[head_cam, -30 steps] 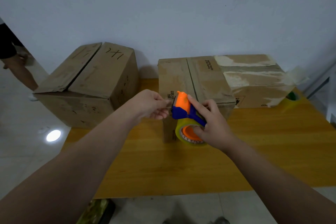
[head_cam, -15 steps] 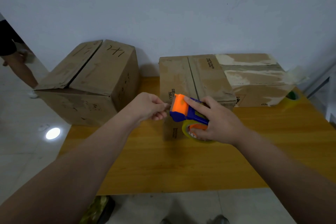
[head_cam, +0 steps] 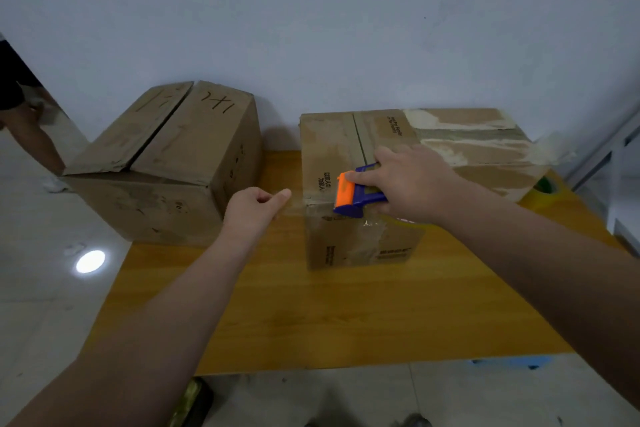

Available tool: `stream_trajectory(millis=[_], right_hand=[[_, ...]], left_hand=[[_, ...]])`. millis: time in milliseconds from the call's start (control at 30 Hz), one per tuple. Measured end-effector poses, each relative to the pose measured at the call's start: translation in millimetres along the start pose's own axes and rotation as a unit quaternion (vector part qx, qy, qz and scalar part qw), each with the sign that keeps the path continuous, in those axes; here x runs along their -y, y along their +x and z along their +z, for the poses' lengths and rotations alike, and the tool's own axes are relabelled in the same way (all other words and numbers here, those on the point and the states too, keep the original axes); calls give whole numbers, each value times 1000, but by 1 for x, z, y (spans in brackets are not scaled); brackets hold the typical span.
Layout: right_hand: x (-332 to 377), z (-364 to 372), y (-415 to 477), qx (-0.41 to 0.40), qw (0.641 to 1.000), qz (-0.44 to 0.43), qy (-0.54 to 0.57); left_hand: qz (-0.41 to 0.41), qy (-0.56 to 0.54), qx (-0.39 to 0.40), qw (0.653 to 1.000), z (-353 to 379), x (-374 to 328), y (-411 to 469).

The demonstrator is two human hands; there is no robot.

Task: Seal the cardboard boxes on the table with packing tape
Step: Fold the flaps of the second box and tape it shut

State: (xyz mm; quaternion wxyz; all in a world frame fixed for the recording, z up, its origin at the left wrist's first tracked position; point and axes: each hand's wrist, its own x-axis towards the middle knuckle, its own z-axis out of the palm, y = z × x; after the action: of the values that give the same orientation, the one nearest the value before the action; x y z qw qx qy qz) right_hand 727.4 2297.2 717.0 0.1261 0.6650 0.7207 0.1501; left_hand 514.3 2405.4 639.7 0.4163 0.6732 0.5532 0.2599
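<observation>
A middle cardboard box (head_cam: 329, 156) stands on the wooden table (head_cam: 311, 315), its top flaps closed along a seam. My right hand (head_cam: 412, 184) grips an orange and blue tape dispenser (head_cam: 353, 196) pressed against the box's front top edge. My left hand (head_cam: 258, 210) is to the left of the box and pinches the free end of a clear tape strip (head_cam: 294, 206) stretched from the dispenser. A larger box (head_cam: 180, 163) stands at the left and overhangs the table. A third box (head_cam: 485, 149) with torn tape patches stands at the right.
A green and yellow tape roll (head_cam: 545, 189) lies at the table's right edge beside the third box. The white wall runs right behind the boxes. A person's leg (head_cam: 31, 135) stands on the tiled floor at far left. A blue object (head_cam: 512, 362) shows under the table's front edge.
My right hand has carried the dispenser up and forward onto the middle box's front top edge. My left hand has moved left, drawing out a length of tape.
</observation>
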Motion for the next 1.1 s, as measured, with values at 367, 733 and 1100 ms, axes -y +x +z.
stream_trajectory(millis=[367, 733, 1100], right_hand=[[10, -15, 30, 51, 998, -32, -25], [14, -6, 37, 79, 996, -34, -11], [15, -3, 35, 65, 997, -33, -18]], left_hand=[[-11, 5, -29, 999, 5, 19, 8], [-78, 13, 23, 997, 38, 34, 13], [-255, -67, 121, 957, 51, 27, 14]])
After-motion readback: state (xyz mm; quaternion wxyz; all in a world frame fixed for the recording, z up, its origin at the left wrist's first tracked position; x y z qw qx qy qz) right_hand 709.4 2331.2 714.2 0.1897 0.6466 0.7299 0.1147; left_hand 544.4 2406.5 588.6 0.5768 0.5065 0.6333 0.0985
